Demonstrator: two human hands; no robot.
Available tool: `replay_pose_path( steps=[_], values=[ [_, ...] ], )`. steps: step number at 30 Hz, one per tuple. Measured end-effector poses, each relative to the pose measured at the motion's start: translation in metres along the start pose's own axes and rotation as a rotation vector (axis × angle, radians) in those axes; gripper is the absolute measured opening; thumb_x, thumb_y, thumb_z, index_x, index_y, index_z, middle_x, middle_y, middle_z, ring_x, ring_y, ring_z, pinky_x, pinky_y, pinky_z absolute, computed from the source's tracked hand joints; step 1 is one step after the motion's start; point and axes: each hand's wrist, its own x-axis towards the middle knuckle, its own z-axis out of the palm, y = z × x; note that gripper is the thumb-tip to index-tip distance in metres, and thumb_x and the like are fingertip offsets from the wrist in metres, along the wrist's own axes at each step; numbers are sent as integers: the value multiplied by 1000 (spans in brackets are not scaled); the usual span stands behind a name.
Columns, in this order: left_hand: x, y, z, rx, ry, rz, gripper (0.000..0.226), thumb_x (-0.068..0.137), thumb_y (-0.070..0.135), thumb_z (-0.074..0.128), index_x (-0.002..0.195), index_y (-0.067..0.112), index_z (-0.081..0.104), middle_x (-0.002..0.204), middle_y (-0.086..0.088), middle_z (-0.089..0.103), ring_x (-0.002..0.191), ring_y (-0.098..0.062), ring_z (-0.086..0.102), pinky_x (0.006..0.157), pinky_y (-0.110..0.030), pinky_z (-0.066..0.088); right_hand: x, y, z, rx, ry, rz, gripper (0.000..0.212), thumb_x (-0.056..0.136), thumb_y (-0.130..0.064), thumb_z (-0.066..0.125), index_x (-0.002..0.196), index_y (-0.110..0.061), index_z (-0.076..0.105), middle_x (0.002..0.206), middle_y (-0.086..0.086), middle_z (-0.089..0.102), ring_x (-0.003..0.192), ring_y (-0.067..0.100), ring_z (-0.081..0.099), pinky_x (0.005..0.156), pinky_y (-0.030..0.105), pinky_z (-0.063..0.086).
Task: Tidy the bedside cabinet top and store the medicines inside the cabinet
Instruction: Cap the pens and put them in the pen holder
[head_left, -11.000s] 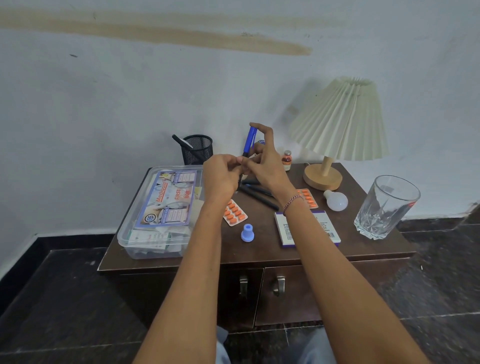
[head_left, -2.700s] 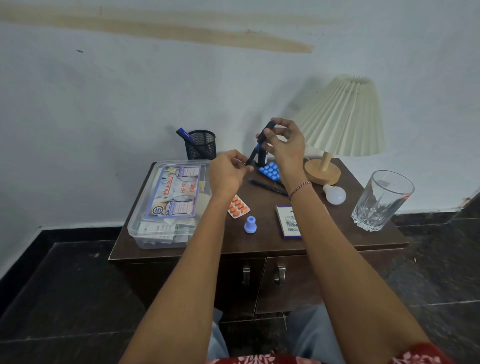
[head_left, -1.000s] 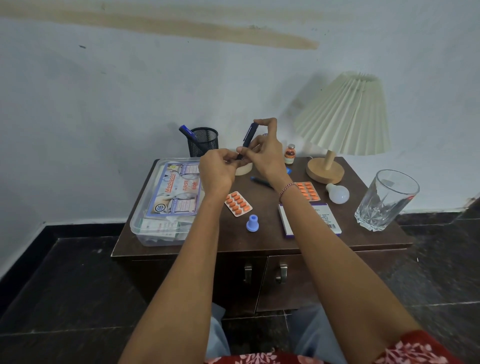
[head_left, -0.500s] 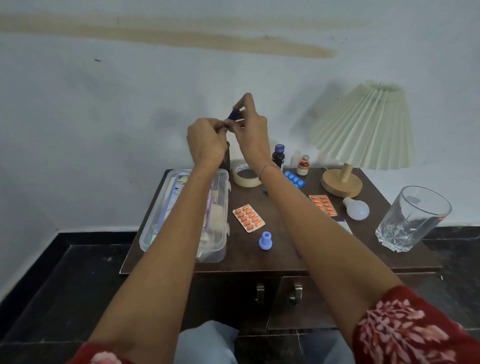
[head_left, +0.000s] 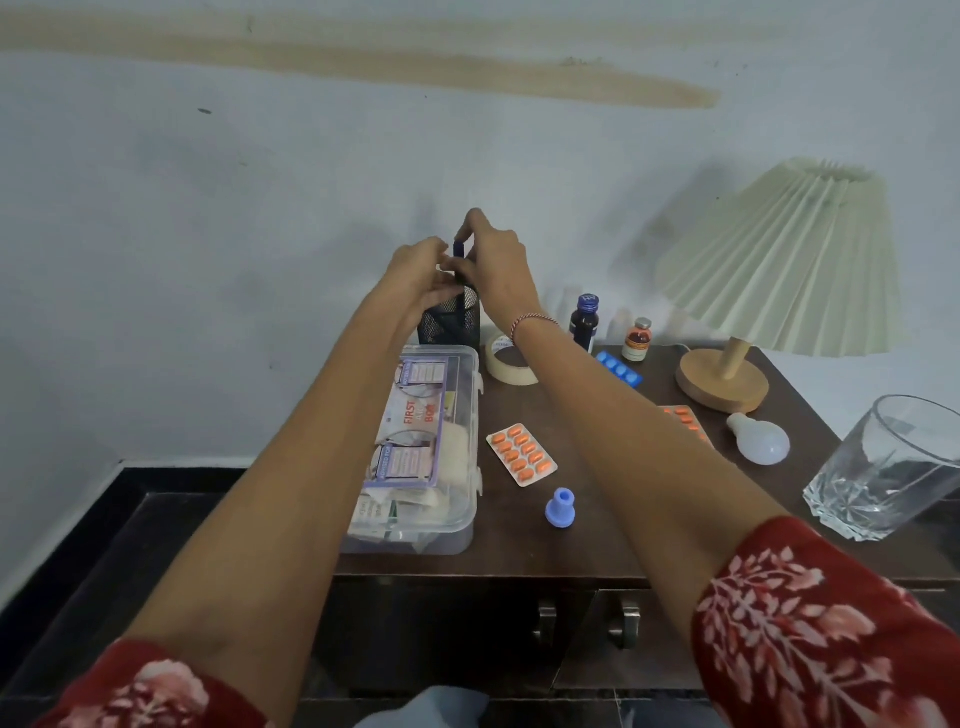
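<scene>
Both hands are raised over the black mesh pen holder (head_left: 451, 323) at the back of the dark wooden cabinet top (head_left: 519, 530). My right hand (head_left: 493, 265) pinches a blue pen (head_left: 459, 270) upright, its lower end inside the holder. My left hand (head_left: 418, 275) touches the pen from the left; its grip is partly hidden. An orange pill strip (head_left: 521, 453), a blue pill strip (head_left: 619, 368), a dark bottle (head_left: 584, 322) and a small vial (head_left: 638, 339) lie on the top. A clear first aid box (head_left: 426, 447) stands at the left.
A tape roll (head_left: 511, 358) lies behind the box. A blue cap (head_left: 560, 507) sits near the front edge. A pleated lamp (head_left: 769, 291), a white bulb (head_left: 759, 442) and a glass tumbler (head_left: 891, 467) fill the right side. Two door handles (head_left: 584, 621) show below.
Both hands have carried the pen from mid-air down and back to the mesh holder, and its tip now sits inside. The camera has moved closer and tilted.
</scene>
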Motion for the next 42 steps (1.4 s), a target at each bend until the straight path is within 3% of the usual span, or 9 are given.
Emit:
replay_pose_path(
  steps=[4, 7, 10, 13, 18, 24, 27, 33, 42],
  values=[
    [3, -2, 0, -58, -22, -100, 22, 100, 19, 36, 93, 1, 47, 74, -9, 46, 68, -17, 53, 83, -35, 53, 3, 3, 12, 41, -44, 58, 13, 87, -9, 60, 99, -8, 57, 92, 16, 67, 72, 24, 58, 62, 29, 50],
    [7, -1, -3, -58, -54, -159, 40, 101, 34, 35, 105, -3, 49, 106, -18, 52, 90, -24, 56, 83, -34, 51, 6, 6, 19, 81, -72, 151, 19, 86, -3, 59, 105, -6, 61, 99, 17, 68, 77, 22, 61, 56, 18, 43],
    [12, 5, -6, -58, -60, -169, 66, 99, 46, 34, 139, -5, 31, 136, -23, 40, 108, -30, 54, 75, -32, 53, 8, 10, 24, 60, -113, 205, 34, 86, 3, 56, 118, -4, 59, 108, 19, 68, 95, 27, 66, 77, 24, 49],
    [13, 8, -7, -77, -86, -195, 75, 97, 52, 32, 143, -7, 24, 119, -23, 49, 103, -30, 56, 68, -27, 53, 7, 11, 29, 45, -207, 212, 43, 88, 5, 53, 130, -2, 54, 116, 18, 67, 107, 23, 64, 89, 16, 44],
    [21, 9, -13, -92, -40, -184, 79, 95, 57, 31, 149, 2, 13, 153, -23, 18, 137, -36, 33, 98, -36, 43, 8, 7, 33, 28, -294, 194, 46, 92, 5, 42, 138, 3, 43, 130, 19, 58, 110, 19, 58, 99, 20, 38],
    [22, 13, -16, -174, -27, -182, 82, 93, 61, 32, 150, 8, 10, 150, -28, 22, 130, -39, 42, 93, -38, 47, 7, 2, 28, -73, -327, 76, 39, 93, 3, 39, 125, -4, 58, 101, 17, 67, 90, 24, 59, 72, 17, 39],
    [21, 16, -16, -206, -31, -180, 82, 92, 62, 33, 150, 8, 10, 149, -28, 25, 123, -39, 49, 79, -36, 50, 8, -2, 23, -120, -316, 16, 36, 94, -2, 41, 124, -5, 61, 111, 20, 67, 102, 31, 61, 85, 27, 45],
    [23, 13, -20, -242, -29, -198, 84, 93, 59, 34, 150, 4, 7, 152, -26, 21, 125, -40, 47, 81, -39, 50, 1, -2, 21, -199, -376, -5, 34, 95, -5, 43, 124, -3, 61, 114, 21, 66, 105, 33, 61, 92, 34, 48],
    [18, 21, -22, -158, 17, -184, 81, 95, 57, 34, 148, 1, 13, 153, -28, 13, 140, -40, 26, 109, -42, 34, -2, 1, 14, -197, -323, 75, 35, 93, 2, 38, 124, 6, 56, 124, 21, 62, 118, 34, 55, 101, 34, 40]
  ],
)
